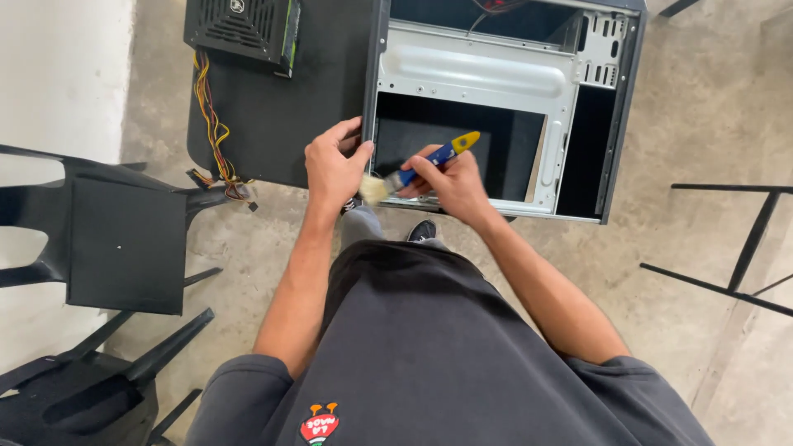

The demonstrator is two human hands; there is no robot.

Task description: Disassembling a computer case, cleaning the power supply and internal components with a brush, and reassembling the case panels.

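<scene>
An open computer case [595,99] of black and grey metal lies on its side on a round black table [273,124]. My left hand [333,165] grips the case's near left corner. My right hand [450,183] holds a paintbrush [429,161] with a blue and yellow handle. Its pale bristles [374,188] point left and touch the case's lower left edge, next to my left hand.
A black power supply [244,29] with a bundle of yellow and orange wires [213,124] sits on the table's far left. Black plastic chairs [116,239] stand at left. Thin black metal legs [743,248] stand at right on the concrete floor.
</scene>
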